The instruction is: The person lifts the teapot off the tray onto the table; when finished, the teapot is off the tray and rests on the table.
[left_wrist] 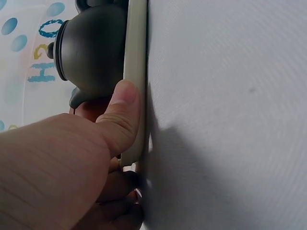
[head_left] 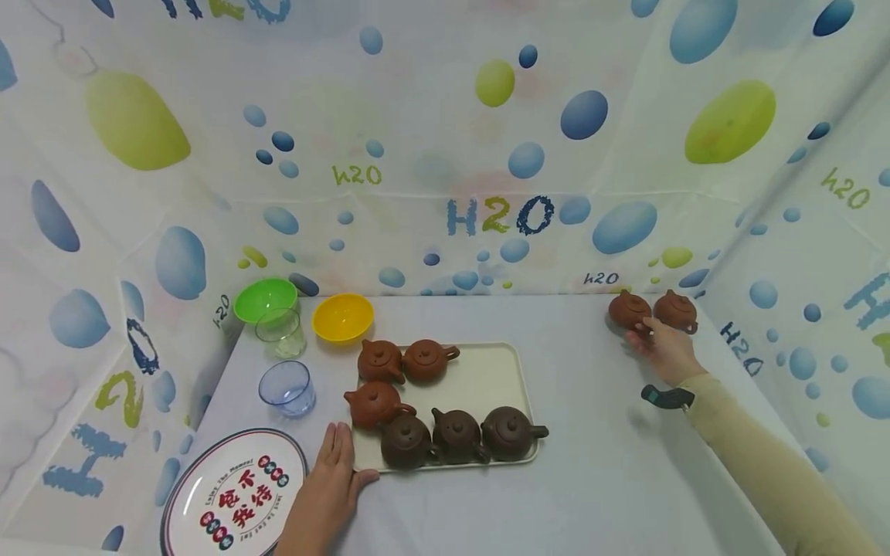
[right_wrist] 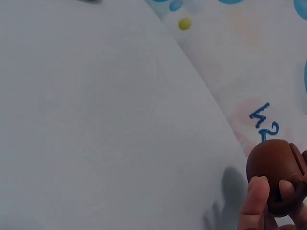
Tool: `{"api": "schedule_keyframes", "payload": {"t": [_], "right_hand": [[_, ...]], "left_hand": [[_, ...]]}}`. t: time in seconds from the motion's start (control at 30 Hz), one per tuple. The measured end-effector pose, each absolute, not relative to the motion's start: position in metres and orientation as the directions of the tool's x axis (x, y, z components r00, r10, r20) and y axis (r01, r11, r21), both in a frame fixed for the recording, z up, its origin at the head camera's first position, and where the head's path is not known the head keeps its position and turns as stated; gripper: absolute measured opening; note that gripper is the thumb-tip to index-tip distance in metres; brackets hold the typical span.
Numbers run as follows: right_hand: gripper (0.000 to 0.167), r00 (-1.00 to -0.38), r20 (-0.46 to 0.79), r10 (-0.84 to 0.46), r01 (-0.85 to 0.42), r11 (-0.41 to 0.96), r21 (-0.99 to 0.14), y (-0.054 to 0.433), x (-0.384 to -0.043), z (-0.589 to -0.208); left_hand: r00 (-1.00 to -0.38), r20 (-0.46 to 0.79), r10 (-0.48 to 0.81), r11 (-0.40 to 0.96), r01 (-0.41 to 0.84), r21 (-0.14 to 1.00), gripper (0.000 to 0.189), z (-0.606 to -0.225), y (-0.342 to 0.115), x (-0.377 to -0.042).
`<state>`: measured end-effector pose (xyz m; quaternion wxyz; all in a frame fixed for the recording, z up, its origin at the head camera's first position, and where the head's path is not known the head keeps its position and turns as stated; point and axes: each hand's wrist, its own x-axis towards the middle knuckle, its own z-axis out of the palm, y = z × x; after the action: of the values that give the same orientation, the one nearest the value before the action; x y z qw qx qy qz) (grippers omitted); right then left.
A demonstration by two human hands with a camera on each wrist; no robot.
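My right hand (head_left: 660, 349) reaches to the far right corner of the table and pinches the handle of a reddish-brown teapot (head_left: 628, 310). In the right wrist view, the fingers (right_wrist: 254, 203) are at the handle of this teapot (right_wrist: 273, 163), its shadow to the left. Another reddish-brown teapot (head_left: 676, 310) stands just right of it. My left hand (head_left: 330, 486) holds the near left corner of a cream tray (head_left: 487, 367), thumb along the front rim, fingers on the left side. The tray carries three reddish-brown teapots (head_left: 427, 361) and three dark brown ones (head_left: 510, 434).
Left of the tray are a blue glass (head_left: 288, 392), a clear glass (head_left: 281, 336), a green bowl (head_left: 266, 300) and a yellow bowl (head_left: 343, 319). A white plate with red characters (head_left: 229, 494) lies at the near left. Printed cloth walls (head_left: 410, 255) enclose the table.
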<state>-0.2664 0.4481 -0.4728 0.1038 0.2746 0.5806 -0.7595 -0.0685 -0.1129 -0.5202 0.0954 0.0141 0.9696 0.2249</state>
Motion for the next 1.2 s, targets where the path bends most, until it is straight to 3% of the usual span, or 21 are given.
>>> {"api": "schedule_keyframes", "payload": {"t": [0.27,0.57,0.97,1.2], "right_hand": [[0.018,-0.816,-0.536,0.216,0.433,-0.388,-0.814,0.465,-0.290,-0.468],[0.018,-0.792,-0.559,0.247,0.451,-0.381,-0.807,0.473,-0.303,-0.482],[0.022,-0.784,-0.600,0.159,0.550,-0.272,-0.790,0.478,-0.298,-0.480],[0.021,-0.782,-0.604,0.154,0.550,-0.286,-0.784,0.480,-0.297,-0.480]], "left_hand": [[-0.983,-0.174,0.064,0.901,-0.018,0.433,0.089,-0.520,-0.113,-0.069],[-0.987,-0.145,0.074,0.900,0.004,0.436,0.088,-0.521,-0.113,-0.068],[-0.986,-0.145,0.083,0.901,0.012,0.434,0.088,-0.522,-0.113,-0.070],[-0.987,-0.135,0.092,0.898,0.024,0.439,0.088,-0.524,-0.115,-0.070]]}}
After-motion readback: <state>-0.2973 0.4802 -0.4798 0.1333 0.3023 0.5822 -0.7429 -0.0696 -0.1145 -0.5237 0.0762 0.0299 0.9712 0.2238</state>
